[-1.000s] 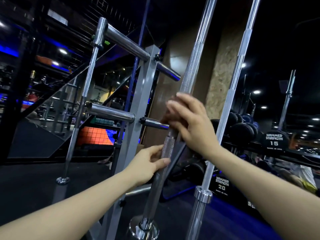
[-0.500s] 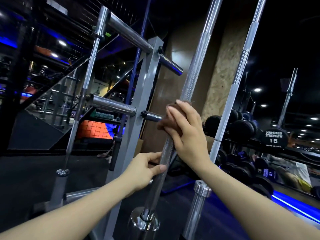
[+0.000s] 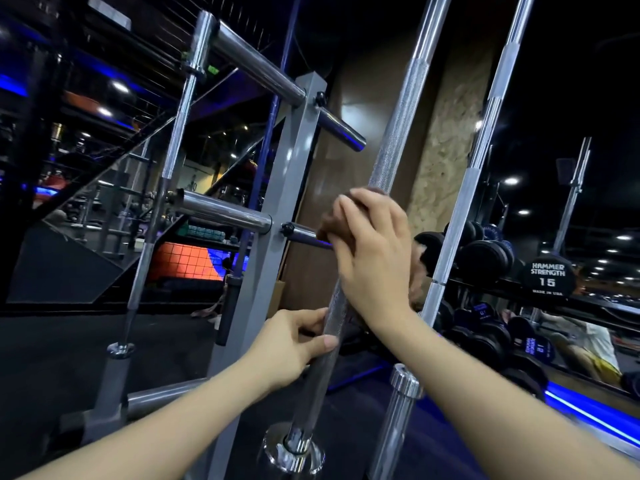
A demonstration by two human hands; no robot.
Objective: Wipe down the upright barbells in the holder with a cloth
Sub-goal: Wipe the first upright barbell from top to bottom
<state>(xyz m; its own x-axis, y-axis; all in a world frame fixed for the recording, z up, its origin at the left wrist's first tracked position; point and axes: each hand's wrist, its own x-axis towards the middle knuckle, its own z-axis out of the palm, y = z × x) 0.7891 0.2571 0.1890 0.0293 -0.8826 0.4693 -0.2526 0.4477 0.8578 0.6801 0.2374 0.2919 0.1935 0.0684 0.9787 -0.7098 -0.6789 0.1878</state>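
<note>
Head view: the left hand (image 3: 294, 344) grips the middle barbell (image 3: 394, 140) low on its knurled shaft; above it the right hand (image 3: 372, 251) holds a brown cloth (image 3: 330, 225) wrapped round the same bar. A second barbell (image 3: 460, 209) stands just right, another (image 3: 173, 147) left. Behind, a grey rack post (image 3: 294, 174) with chrome pegs, then dumbbells (image 3: 549, 277) on a rack, dark floor, ceiling lights.

Knurled glossy steel barbell (image 3: 394, 133), soft matt brown cloth (image 3: 329, 226)

The barbell (image 3: 398, 133) was silver with fine crosshatched knurling. The cloth (image 3: 330, 225) was brown. The rack post (image 3: 277, 216) was plain grey.
</note>
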